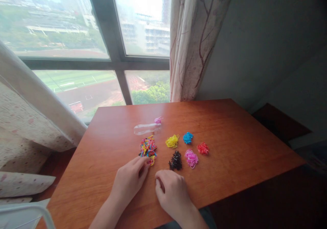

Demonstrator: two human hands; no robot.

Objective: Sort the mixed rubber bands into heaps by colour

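Observation:
A mixed pile of small coloured rubber bands (148, 148) lies on the wooden table. My left hand (130, 176) reaches its near edge, with thumb and fingertips pinched on a rubber band there. Closed in a loose curl, my right hand (173, 191) rests on the tabletop to the right; nothing shows in it, though its fingertips are partly hidden. Just beyond it is a heap of black bands (175, 160). Sorted heaps of yellow bands (172, 141), blue bands (188, 138), pink bands (191, 158) and red bands (203, 149) sit separately around it.
Behind the mixed pile, a clear plastic bottle-shaped container (146, 129) lies on its side, with a pink piece (158, 120) by its right end. The wooden table (230, 174) stands against a window with curtains (189, 45). A white-framed object (25, 215) is at lower left.

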